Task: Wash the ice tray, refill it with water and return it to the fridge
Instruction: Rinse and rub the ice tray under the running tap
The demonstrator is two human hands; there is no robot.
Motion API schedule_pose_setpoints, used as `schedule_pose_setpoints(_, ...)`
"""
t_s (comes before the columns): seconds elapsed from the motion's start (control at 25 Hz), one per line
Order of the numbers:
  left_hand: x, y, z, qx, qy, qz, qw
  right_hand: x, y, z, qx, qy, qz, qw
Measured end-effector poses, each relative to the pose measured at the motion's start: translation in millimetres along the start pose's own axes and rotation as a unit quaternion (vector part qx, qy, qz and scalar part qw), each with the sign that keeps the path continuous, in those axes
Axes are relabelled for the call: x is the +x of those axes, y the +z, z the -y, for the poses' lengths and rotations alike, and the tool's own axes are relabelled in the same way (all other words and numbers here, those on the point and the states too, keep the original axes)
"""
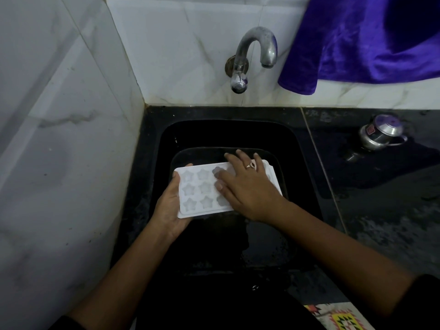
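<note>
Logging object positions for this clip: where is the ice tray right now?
In the head view the ice tray is low in the centre, over the black sink, below the tap, its left end held by the left hand, the right hand flat on top.

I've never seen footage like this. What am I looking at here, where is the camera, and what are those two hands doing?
There is no machine here: a person wears a camera on the head, looking down at their own hands over a black sink. The left hand has a grip on the end of a white ice tray with star-shaped cups, while the right hand lies flat on top of it. No water runs from the tap. A blue cloth hangs at the upper right, and a small steel pot stands on the counter.
</note>
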State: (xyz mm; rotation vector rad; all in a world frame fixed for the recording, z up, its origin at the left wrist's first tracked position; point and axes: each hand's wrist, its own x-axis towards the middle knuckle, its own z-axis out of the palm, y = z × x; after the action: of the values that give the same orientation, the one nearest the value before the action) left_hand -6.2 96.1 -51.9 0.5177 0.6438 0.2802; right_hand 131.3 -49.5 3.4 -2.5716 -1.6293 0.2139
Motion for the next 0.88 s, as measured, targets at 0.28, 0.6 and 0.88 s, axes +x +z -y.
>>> schedule_pose_setpoints(0.28,-0.2,3.9,-1.8,0.001,-0.002,-0.011,1.0,0.0,-2.0,0.3,-0.004,0.004,0.003,1.0)
schedule_pose_setpoints(0.6,1.3,2.7,-0.4,0.019,-0.004,-0.029,0.999,-0.4,-2.3,-1.7,0.002,0.005,-0.003,1.0)
schedule_pose_setpoints(0.88,2.7,1.3,-0.9,0.02,0.001,-0.033,0.999,-0.8,-0.2,-1.3,0.002,-0.001,0.003,1.0)
